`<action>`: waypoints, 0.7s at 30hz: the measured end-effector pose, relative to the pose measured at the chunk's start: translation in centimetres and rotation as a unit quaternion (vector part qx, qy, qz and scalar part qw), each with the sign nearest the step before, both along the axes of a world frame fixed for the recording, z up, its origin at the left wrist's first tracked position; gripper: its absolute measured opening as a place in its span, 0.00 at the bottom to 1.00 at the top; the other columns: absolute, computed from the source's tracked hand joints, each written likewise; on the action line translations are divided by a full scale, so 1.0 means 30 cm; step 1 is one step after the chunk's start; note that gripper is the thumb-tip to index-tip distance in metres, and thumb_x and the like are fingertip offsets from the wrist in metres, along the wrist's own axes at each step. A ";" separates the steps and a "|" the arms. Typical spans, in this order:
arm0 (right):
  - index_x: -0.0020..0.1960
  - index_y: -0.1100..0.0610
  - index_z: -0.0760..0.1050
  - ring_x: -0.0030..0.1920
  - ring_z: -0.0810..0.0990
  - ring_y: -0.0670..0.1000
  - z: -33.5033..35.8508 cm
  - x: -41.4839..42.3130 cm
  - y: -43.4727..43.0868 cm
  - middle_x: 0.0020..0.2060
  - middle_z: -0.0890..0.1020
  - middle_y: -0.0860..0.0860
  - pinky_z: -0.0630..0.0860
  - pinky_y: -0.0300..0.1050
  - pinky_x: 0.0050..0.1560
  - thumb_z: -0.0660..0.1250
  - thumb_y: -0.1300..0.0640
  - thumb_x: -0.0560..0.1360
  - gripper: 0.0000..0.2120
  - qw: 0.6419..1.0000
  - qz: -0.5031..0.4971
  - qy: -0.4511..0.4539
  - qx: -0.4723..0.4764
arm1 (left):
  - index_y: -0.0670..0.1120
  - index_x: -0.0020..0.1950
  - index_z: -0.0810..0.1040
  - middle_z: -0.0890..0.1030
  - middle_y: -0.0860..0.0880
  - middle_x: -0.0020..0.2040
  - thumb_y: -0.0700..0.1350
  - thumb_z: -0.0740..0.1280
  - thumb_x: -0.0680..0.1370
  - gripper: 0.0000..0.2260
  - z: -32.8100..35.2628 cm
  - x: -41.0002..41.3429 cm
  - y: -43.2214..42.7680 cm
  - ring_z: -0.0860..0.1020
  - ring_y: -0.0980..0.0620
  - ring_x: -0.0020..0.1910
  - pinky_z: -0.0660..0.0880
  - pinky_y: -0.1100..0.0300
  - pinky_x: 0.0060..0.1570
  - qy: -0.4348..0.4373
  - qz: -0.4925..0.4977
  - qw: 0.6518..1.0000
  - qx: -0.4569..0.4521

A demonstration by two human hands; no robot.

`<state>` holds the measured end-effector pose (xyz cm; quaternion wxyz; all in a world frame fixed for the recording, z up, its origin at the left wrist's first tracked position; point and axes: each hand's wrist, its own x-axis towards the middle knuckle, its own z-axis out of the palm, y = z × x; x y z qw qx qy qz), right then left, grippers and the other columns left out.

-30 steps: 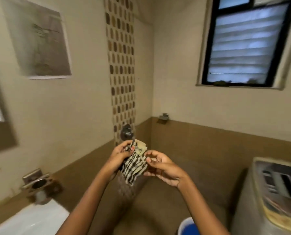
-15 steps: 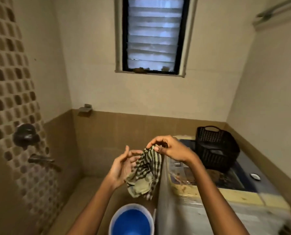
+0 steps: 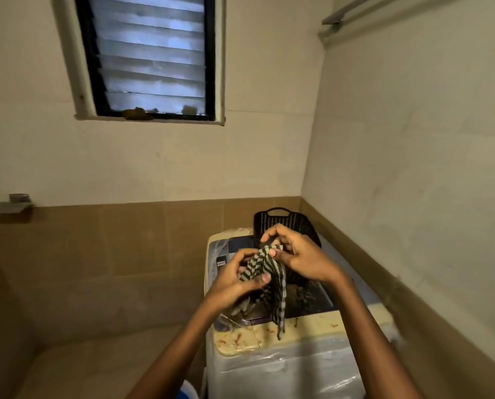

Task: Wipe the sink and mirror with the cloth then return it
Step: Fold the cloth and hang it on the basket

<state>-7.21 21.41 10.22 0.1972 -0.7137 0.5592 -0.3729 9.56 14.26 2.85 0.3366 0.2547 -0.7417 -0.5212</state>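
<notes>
Holding the striped cloth point(image 3: 265, 279) between them, the left hand point(image 3: 234, 286) and right hand point(image 3: 301, 259) both pinch it tight above the washing machine point(image 3: 283, 367).

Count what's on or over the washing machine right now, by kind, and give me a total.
Striped cloth: 1, held over the machine by the left hand and the right hand
Black basket: 1, on the washing machine
Hands: 2
Total: 4
</notes>
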 end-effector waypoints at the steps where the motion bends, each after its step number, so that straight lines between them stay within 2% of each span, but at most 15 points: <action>1: 0.54 0.49 0.72 0.50 0.80 0.54 0.005 -0.018 0.000 0.46 0.80 0.55 0.77 0.51 0.52 0.64 0.61 0.77 0.10 1.000 0.008 0.004 0.007 | 0.55 0.59 0.72 0.80 0.53 0.55 0.59 0.75 0.61 0.29 -0.013 -0.035 0.006 0.79 0.56 0.54 0.76 0.61 0.55 -0.033 -0.003 0.999 -0.026; 4: 0.55 0.46 0.72 0.52 0.80 0.52 0.016 -0.091 0.002 0.48 0.80 0.54 0.76 0.48 0.53 0.63 0.60 0.77 0.11 0.999 0.015 0.010 0.043 | 0.53 0.58 0.75 0.82 0.54 0.52 0.56 0.75 0.63 0.25 -0.056 -0.105 -0.009 0.79 0.59 0.52 0.76 0.60 0.54 -0.082 0.027 0.993 -0.081; 6: 0.56 0.49 0.72 0.51 0.79 0.46 0.008 -0.171 0.013 0.46 0.79 0.50 0.76 0.43 0.52 0.62 0.63 0.77 0.12 0.998 0.005 -0.023 0.063 | 0.51 0.50 0.79 0.83 0.54 0.46 0.48 0.75 0.68 0.12 -0.065 -0.116 -0.042 0.80 0.63 0.45 0.77 0.58 0.50 -0.098 0.022 0.993 -0.060; 7: 0.57 0.51 0.72 0.49 0.78 0.44 -0.005 -0.215 0.020 0.45 0.78 0.48 0.75 0.42 0.51 0.62 0.65 0.77 0.12 0.997 0.000 -0.044 0.071 | 0.52 0.45 0.80 0.83 0.57 0.41 0.46 0.74 0.70 0.06 -0.071 -0.112 -0.068 0.79 0.66 0.40 0.76 0.61 0.45 -0.107 0.006 0.993 -0.049; 9: 0.57 0.54 0.72 0.47 0.77 0.45 -0.044 -0.299 0.032 0.44 0.77 0.50 0.74 0.42 0.50 0.62 0.66 0.77 0.11 0.994 -0.018 -0.073 0.080 | 0.53 0.38 0.78 0.81 0.61 0.31 0.44 0.72 0.72 0.06 -0.060 -0.111 -0.107 0.76 0.67 0.32 0.70 0.68 0.36 -0.121 -0.028 0.991 -0.050; 10: 0.57 0.55 0.72 0.47 0.77 0.46 -0.069 -0.333 0.035 0.44 0.77 0.51 0.74 0.41 0.49 0.62 0.66 0.77 0.11 0.992 -0.029 -0.085 0.084 | 0.53 0.37 0.79 0.80 0.61 0.30 0.42 0.71 0.72 0.07 -0.052 -0.116 -0.127 0.76 0.66 0.31 0.69 0.68 0.35 -0.124 -0.033 0.991 -0.047; 13: 0.55 0.55 0.73 0.44 0.78 0.43 -0.136 -0.404 0.023 0.44 0.78 0.52 0.74 0.37 0.44 0.62 0.67 0.77 0.10 0.987 -0.070 -0.113 0.086 | 0.47 0.42 0.82 0.82 0.55 0.35 0.36 0.67 0.72 0.07 -0.048 -0.153 -0.203 0.78 0.60 0.36 0.71 0.63 0.38 -0.105 -0.029 0.994 -0.031; 15: 0.54 0.57 0.73 0.40 0.78 0.40 -0.158 -0.442 -0.006 0.43 0.78 0.52 0.74 0.33 0.38 0.62 0.68 0.76 0.10 0.984 -0.097 -0.125 0.075 | 0.43 0.43 0.82 0.80 0.51 0.34 0.39 0.66 0.70 0.06 -0.050 -0.196 -0.249 0.76 0.56 0.34 0.69 0.59 0.37 -0.111 -0.031 0.993 -0.027; 17: 0.52 0.55 0.73 0.40 0.77 0.41 -0.168 -0.481 -0.057 0.42 0.76 0.53 0.73 0.30 0.34 0.64 0.69 0.75 0.11 0.981 -0.130 -0.133 0.054 | 0.41 0.46 0.82 0.81 0.47 0.36 0.41 0.66 0.71 0.08 -0.053 -0.244 -0.302 0.77 0.52 0.35 0.68 0.57 0.39 -0.120 -0.029 0.992 -0.013; 19: 0.50 0.52 0.73 0.44 0.76 0.47 -0.170 -0.524 -0.125 0.44 0.76 0.53 0.72 0.31 0.37 0.65 0.68 0.74 0.12 0.975 -0.170 -0.137 0.034 | 0.45 0.43 0.83 0.83 0.43 0.41 0.44 0.67 0.71 0.06 -0.050 -0.299 -0.353 0.79 0.45 0.40 0.69 0.56 0.43 -0.117 -0.012 0.993 0.023; 21: 0.48 0.53 0.74 0.47 0.76 0.51 -0.168 -0.556 -0.200 0.45 0.77 0.53 0.73 0.37 0.45 0.66 0.68 0.74 0.11 0.971 -0.197 -0.131 0.019 | 0.49 0.38 0.82 0.82 0.42 0.40 0.45 0.67 0.74 0.07 -0.045 -0.362 -0.396 0.79 0.42 0.41 0.68 0.56 0.44 -0.100 0.018 0.994 0.046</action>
